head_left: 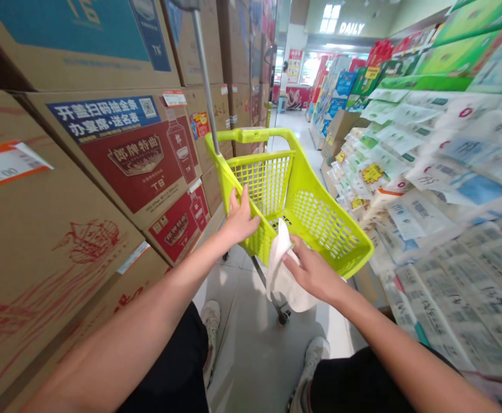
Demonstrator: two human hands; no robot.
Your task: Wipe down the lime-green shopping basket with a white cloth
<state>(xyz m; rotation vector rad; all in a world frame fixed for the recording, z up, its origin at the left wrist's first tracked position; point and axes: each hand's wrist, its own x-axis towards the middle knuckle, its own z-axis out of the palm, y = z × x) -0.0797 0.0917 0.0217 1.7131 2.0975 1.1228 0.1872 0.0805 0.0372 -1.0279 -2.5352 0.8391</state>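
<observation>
A lime-green plastic shopping basket (320, 223) on a wheeled metal stand is in the aisle in front of me. My left hand (239, 217) grips the basket's near left corner, fingers wrapped over the rim. My right hand (313, 274) is closed on a white cloth (282, 269), which hangs beside the basket's near wall. My knees and two white shoes show at the bottom.
Stacked cardboard cartons (105, 172) with red labels wall the left side. Shelves of packaged tissue goods (440, 189) line the right. The tiled aisle (291, 123) runs ahead to a lit shop front.
</observation>
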